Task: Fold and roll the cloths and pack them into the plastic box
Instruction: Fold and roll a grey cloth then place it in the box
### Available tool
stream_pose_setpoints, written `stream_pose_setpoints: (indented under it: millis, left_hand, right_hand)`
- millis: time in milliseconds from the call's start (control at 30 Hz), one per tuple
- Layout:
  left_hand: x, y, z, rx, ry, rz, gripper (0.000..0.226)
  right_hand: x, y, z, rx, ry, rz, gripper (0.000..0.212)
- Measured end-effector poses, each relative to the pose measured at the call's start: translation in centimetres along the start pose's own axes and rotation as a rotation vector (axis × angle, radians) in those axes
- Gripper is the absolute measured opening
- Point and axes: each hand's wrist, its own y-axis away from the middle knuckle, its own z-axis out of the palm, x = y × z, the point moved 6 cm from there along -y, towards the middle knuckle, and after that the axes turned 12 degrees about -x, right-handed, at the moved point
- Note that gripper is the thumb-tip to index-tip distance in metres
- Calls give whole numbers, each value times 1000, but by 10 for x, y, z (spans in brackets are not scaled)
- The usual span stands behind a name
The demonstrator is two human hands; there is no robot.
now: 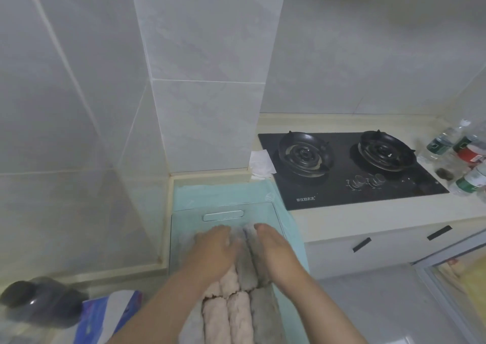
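My left hand (215,249) flat on pink rolls (228,280), my right hand (272,253) on grey roll (247,264) — grip unclear — seating both tight at plastic box (184,220) far end.

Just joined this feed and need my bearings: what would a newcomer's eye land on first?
The left hand and right hand press on pink and grey rolled cloths inside the clear plastic box at bottom centre, which sits on a teal towel. To the right lies a black two-burner hob.
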Motion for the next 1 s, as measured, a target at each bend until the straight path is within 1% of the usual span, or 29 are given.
stream_pose_setpoints:
  millis: [67,100,133,167,233,300,400,533,600,667,700,767,833,1000]
  left_hand:
    - [5,16,-26,37,373,39,35]
    - [10,27,-44,89,485,79,27]
    - [10,36,-60,147,569,106,22]
    - [10,45,-70,168,655,126,21]
    - [9,65,-82,197,796,128,22]
    - [17,86,-97,276,886,163,28]
    - [24,115,-108,378,926,178,34]
    - [42,161,-115,525,838,211,27]
    - [51,188,-112,640,780,189,35]
    - [60,216,-99,758,769,157,46]
    - [66,230,-91,809,772,140,47]
    - [77,255,-70,889,804,95,40]
    - [88,284,-49,993,823,60,39]
    - [117,366,0,1203,814,-33,34]
  right_hand:
    - [-22,16,-14,23,-101,-14,33]
    - [-32,24,-22,54,-166,-22,28]
    - [-43,32,-28,79,-237,-41,21]
    - [-53,39,-34,101,-281,-54,17]
    - [-68,52,-42,120,-339,-88,15]
    - [-84,62,-47,101,-385,-123,15]
    - [-96,73,-47,38,-413,-164,15]
    - [-114,87,-50,-7,-343,-293,13]
    - [-122,97,-52,-78,-314,-381,15]
    - [-125,111,-56,-157,-269,-457,19]
    - [-125,118,-60,-198,-253,-492,21]
    - [-120,133,-67,-297,-232,-543,25]
    - [-112,149,-71,-400,-191,-566,27]
    - [-103,190,-57,-598,-175,-576,25]
